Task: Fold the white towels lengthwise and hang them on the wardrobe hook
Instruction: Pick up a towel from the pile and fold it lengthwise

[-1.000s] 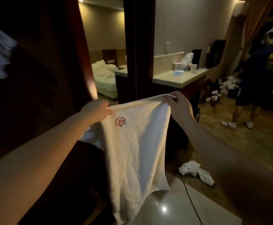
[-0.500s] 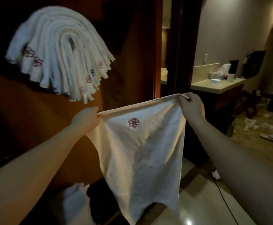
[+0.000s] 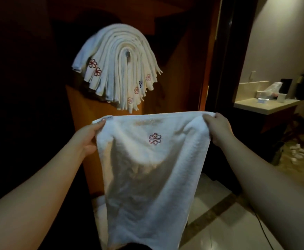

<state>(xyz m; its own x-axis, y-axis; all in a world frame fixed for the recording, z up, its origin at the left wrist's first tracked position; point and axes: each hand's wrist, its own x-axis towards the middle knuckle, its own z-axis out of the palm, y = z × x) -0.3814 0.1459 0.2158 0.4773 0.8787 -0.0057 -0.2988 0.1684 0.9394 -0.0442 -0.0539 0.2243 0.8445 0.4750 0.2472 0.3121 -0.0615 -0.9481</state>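
I read the job as well along but not finished. On the wardrobe panel [image 3: 174,56] ahead of me a thick bundle of hung towels [image 3: 116,69] already arches over the hook [image 3: 127,54], their folded strips fanning down and outward on both sides, small flower marks showing on several ends. What is left, as far as I can judge, is the towel in hand [image 3: 147,168]: it is not yet folded lengthwise, and it is not yet on the hook. A pale heap on the floor [image 3: 99,202] just behind its lower left edge may be more towels waiting; it is too dim to say.

That towel hangs spread flat in front of me, below the hung bundle and apart from it, its top hem stretched level between my two hands. It is white, soft-piled, slightly shadowed down the middle, and narrows a little toward the bottom.

My left hand [image 3: 88,136] pinches the top left corner, thumb on the front face. My right hand [image 3: 218,129] grips the top right corner, fingers curled over the hem.

A red flower emblem [image 3: 155,138] sits just below the hem, right of centre.
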